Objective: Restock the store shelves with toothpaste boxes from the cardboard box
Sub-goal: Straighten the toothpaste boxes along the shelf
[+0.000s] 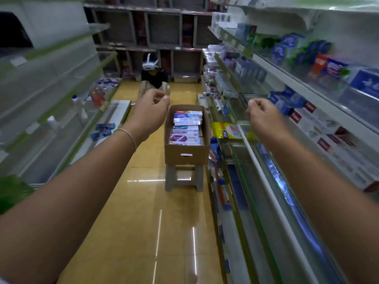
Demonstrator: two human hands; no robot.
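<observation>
Two bare forearms reach down a shop aisle over a glossy yellow floor (pixel 143 222). The left hand (pixel 150 111), a thin bracelet (pixel 128 135) on its wrist, and the right hand (pixel 261 114) are held well apart in the air, each with fingers curled in and holding nothing. Between and just beyond them an open cardboard box (pixel 186 154) sits on a pale plastic stool (pixel 183 178), filled with a row of toothpaste boxes (pixel 186 128). To the right, shelves (pixel 287 83) carry blurred boxed goods; a yellow packet (pixel 225 130) lies on the shelf nearest the carton. At the aisle's far end a person (pixel 153 78) in a white headset crouches before brown shelving.
</observation>
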